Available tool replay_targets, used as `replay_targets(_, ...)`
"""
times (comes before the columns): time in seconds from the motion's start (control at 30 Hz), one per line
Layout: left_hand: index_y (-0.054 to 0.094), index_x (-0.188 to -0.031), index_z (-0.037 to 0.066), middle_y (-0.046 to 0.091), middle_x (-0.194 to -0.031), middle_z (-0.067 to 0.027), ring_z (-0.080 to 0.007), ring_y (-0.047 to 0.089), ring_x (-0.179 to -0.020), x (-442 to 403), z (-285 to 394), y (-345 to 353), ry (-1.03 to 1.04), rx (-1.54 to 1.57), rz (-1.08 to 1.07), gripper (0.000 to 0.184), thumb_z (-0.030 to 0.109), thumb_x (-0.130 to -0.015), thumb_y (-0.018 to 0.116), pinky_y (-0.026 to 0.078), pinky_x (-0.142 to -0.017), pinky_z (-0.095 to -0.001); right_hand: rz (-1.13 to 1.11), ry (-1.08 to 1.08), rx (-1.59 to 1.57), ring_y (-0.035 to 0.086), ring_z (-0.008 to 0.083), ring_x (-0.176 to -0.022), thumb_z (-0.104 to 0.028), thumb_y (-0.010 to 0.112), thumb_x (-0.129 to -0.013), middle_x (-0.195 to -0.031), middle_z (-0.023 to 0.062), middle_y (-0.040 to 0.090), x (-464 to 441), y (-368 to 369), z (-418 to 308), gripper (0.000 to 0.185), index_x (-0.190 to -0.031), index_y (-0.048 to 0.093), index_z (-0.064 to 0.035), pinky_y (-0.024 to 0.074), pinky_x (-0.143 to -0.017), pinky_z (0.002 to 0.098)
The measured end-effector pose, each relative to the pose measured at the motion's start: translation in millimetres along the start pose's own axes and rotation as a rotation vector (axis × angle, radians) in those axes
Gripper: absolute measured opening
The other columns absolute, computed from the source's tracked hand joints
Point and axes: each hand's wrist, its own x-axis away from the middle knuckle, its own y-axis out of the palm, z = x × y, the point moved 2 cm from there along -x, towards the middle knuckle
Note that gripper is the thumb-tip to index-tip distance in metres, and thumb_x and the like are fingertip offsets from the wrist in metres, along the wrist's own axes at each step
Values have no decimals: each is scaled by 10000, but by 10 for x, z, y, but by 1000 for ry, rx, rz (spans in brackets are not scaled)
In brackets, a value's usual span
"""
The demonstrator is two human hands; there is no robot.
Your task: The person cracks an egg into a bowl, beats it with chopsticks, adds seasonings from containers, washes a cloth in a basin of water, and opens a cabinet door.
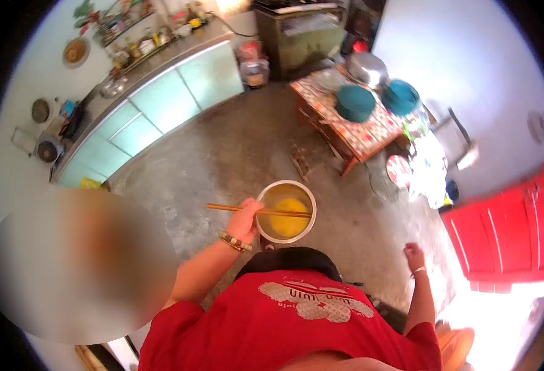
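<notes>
My left hand point(244, 221) is closed at the near-left rim of a round metal bowl point(311, 199), gripping the rim and a pair of chopsticks point(222, 207) together. The chopsticks lie across the bowl's mouth, their ends sticking out to the left. Inside is a yellow liquid point(288, 224) that looks like beaten egg. Low at my right side hangs my right hand point(414, 255), away from the bowl. Its fingers are curled in, and I see nothing in them.
Ahead to the right stands a low table point(371, 137) with teal basins point(355, 104) and a metal pot point(367, 68). A counter with pale green cabinets point(163, 99) runs along the left. Red doors point(507, 235) are at the right. A blurred patch covers the lower left.
</notes>
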Motion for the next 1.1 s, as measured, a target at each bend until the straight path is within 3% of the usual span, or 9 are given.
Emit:
replay_targets(0.1, 468, -688, 155, 482, -659, 38, -76, 474, -555, -374, 418, -416, 73, 30, 95, 122, 171, -779, 547, 357, -436, -224, -248, 14, -9, 586, 171, -678, -197, 598, -776, -736, 72, 616, -364, 632, -412, 226, -917, 582, -21, 476, -615, 295)
replay_targets(0.4, 469, -724, 156, 486, -720, 29, -98, 484, -654, -1487, 1944, -1666, 174, -48, 319, 97, 204, -768, 541, 392, -530, -263, -528, 742, -351, 576, 190, -644, -244, 539, -804, -683, 53, 566, -484, 1897, -489, 200, -836, 564, -48, 475, -534, 320)
replay_targets(0.6, 498, -775, 138, 509, -805, 18, -108, 476, -772, -2581, 2839, -2057, 281, -2, 372, 85, 208, -762, 544, 408, -661, -308, -600, 695, -216, 582, 205, -635, -245, 533, -805, -705, 84, 575, -1666, 2444, -1302, 206, -844, 565, -45, 471, -521, 328)
replay_targets(0.7, 520, -768, 135, 522, -732, 17, -108, 510, -653, -3143, 3339, -2073, 311, 20, 468, 102, 216, -758, 580, 433, -521, -266, -626, 663, -180, 585, 213, -630, -245, 530, -805, -715, 99, 580, -2423, 2669, -1666, 209, -848, 565, -43, 468, -514, 332)
replay_targets(0.8, 514, -785, 129, 505, -742, 5, -127, 495, -667, -3641, 3895, -2096, 299, 28, 511, 107, 214, -762, 574, 437, -559, -286, -649, 598, -143, 588, 221, -626, -245, 527, -805, -726, 114, 585, -3340, 2881, -2144, 213, -852, 565, -41, 466, -508, 336)
replay_targets(0.93, 494, -815, 126, 509, -847, -5, -151, 489, -833, -4385, 4639, -2177, 284, -23, 578, 139, 240, -760, 553, 430, -721, -357, -780, 73, 167, 592, 231, -620, -246, 523, -806, -740, 135, 591, -4834, 3430, -3158, 217, -857, 566, -39, 463, -499, 341)
replay_targets(0.97, 494, -815, 126, 509, -847, -5, -151, 489, -833, -4587, 4826, -2206, 281, -20, 581, 139, 240, -760, 553, 430, -721, -357, -797, 3, 101, 593, 234, -618, -246, 522, -806, -743, 140, 593, -5211, 3618, -3493, 219, -859, 566, -38, 463, -497, 342)
replay_targets(1.0, 493, -823, 121, 508, -863, -14, -161, 490, -837, -4796, 5007, -2239, 289, -45, 598, 151, 244, -759, 553, 433, -724, -363, -694, 445, -768, 556, 228, -532, -214, 532, -837, -677, 89, 562, -5591, 3740, -3591, 171, -906, 493, -63, 437, -391, 321)
replay_targets(1.1, 501, -846, 114, 511, -896, -29, -180, 493, -848, -5390, 5526, -2303, 282, -91, 608, 167, 248, -760, 550, 437, -721, -371, -512, 426, -710, 576, 184, -588, -152, 547, -805, -737, 80, 584, -6114, 3637, -4959, 165, -939, 513, -61, 472, -486, 276)
